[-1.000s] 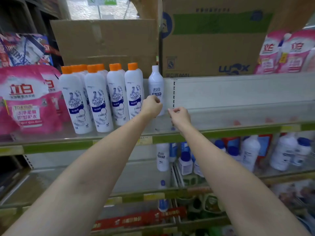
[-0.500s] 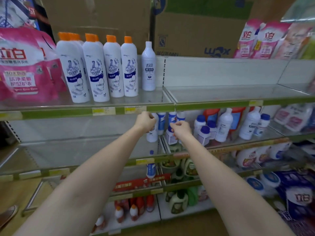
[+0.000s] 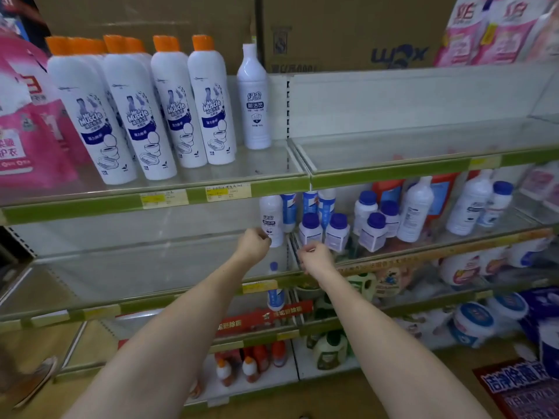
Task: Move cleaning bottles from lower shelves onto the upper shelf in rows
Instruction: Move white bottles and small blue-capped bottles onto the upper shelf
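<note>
On the upper shelf (image 3: 272,184) stand several white bottles with orange caps (image 3: 208,101) in rows, and a slim white bottle (image 3: 253,98) to their right. One shelf down, a matching slim white bottle (image 3: 272,220) stands at the divider. My left hand (image 3: 253,244) is curled at the base of that bottle, fingertips touching or nearly touching it, holding nothing. My right hand (image 3: 314,256) hovers curled and empty in front of small blue-capped jars (image 3: 311,231).
Pink refill bags (image 3: 33,128) sit at the upper shelf's left, cardboard boxes (image 3: 348,28) behind. Blue-capped bottles (image 3: 414,210) fill the middle shelf's right bay. A blue-label bottle (image 3: 274,294) stands lower. Orange bottles (image 3: 251,364) and tubs (image 3: 475,325) sit near the floor.
Both hands came down from the upper shelf, where the slim white bottle now stands alone, to the middle shelf. The view tilted down and moved closer.
</note>
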`<move>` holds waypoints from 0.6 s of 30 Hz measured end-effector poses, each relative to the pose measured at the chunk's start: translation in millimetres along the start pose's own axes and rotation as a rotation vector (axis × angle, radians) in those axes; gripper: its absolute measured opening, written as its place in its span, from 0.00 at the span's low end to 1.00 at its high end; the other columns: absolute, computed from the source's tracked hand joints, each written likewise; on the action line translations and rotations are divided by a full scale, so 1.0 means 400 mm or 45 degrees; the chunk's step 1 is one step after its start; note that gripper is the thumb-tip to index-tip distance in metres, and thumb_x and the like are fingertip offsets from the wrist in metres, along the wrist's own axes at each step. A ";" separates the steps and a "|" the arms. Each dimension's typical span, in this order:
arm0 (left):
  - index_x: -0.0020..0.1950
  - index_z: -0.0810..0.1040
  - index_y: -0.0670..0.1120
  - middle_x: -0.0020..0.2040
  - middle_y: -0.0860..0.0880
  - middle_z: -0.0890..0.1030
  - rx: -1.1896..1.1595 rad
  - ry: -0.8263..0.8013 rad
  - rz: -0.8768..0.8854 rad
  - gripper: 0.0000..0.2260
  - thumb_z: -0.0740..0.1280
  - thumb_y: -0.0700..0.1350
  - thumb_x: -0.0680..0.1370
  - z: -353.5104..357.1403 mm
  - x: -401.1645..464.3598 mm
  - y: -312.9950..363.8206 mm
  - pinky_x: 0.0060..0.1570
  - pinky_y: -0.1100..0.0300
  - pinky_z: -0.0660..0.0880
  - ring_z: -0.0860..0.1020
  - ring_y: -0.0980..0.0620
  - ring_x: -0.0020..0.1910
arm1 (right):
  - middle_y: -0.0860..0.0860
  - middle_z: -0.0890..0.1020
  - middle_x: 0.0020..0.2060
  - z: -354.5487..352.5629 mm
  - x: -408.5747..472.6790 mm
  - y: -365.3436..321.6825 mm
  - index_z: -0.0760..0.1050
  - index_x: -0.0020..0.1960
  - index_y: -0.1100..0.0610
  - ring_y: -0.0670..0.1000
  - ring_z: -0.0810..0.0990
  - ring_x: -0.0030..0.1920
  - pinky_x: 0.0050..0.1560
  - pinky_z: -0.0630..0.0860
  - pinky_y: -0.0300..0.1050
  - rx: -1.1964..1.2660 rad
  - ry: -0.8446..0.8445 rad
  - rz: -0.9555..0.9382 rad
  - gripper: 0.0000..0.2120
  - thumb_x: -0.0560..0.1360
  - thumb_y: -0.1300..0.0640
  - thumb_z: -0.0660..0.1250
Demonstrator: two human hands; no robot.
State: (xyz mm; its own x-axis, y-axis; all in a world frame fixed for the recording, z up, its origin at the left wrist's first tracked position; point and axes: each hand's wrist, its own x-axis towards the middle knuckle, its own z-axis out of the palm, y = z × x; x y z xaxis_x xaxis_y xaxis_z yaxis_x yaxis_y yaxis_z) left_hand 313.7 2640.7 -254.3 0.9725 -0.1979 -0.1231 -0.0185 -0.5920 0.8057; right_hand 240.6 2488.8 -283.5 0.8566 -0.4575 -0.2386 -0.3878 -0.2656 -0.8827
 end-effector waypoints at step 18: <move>0.53 0.76 0.40 0.50 0.38 0.82 0.125 0.242 -0.299 0.07 0.68 0.43 0.78 0.112 0.310 0.007 0.48 0.51 0.77 0.81 0.38 0.50 | 0.55 0.82 0.45 0.078 0.359 0.058 0.77 0.51 0.58 0.58 0.81 0.50 0.54 0.78 0.54 -0.163 -0.333 -0.073 0.03 0.80 0.59 0.65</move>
State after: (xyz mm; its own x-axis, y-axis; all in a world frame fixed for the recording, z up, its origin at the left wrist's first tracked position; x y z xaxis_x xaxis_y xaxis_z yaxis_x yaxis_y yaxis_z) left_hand 423.7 2579.4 -293.2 0.9786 0.0978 -0.1812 0.1988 -0.6785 0.7072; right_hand 365.0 2443.3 -350.9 0.9307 -0.2088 -0.3004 -0.3614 -0.3971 -0.8436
